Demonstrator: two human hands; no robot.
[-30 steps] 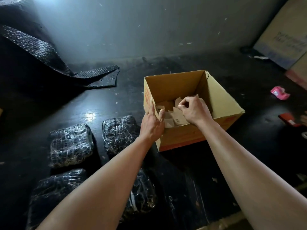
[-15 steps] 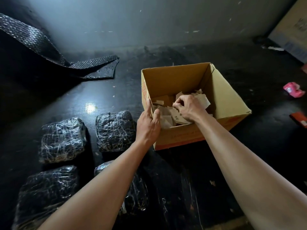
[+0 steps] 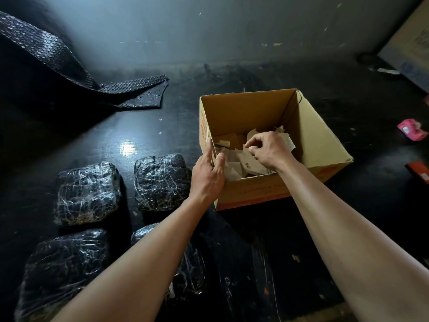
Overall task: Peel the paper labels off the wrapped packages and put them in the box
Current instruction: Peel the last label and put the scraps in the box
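Observation:
An open cardboard box [image 3: 322,145] stands on the dark floor, with a heap of torn paper labels [image 3: 251,165] in its bottom. My left hand [image 3: 207,174] grips the box's left wall near the front corner, thumb inside and fingers outside. My right hand [image 3: 270,151] is down inside the box above the heap, and its curled fingers pinch a paper label. Left of the box lie several black packages in clear wrap: one far left [image 3: 87,192], one beside the box [image 3: 161,182], one at the front left [image 3: 62,270]. My left forearm partly hides another package [image 3: 191,273].
A black bubble-wrap sheet [image 3: 132,91] trails over the floor at the back left. A pink object [image 3: 412,129] and a red one [image 3: 420,170] lie right of the box. Cardboard [image 3: 408,49] leans at the far right. A grey wall closes the back.
My right hand has sunk lower into the box, onto the heap of labels. My left hand keeps its grip on the box wall. The view has shifted slightly.

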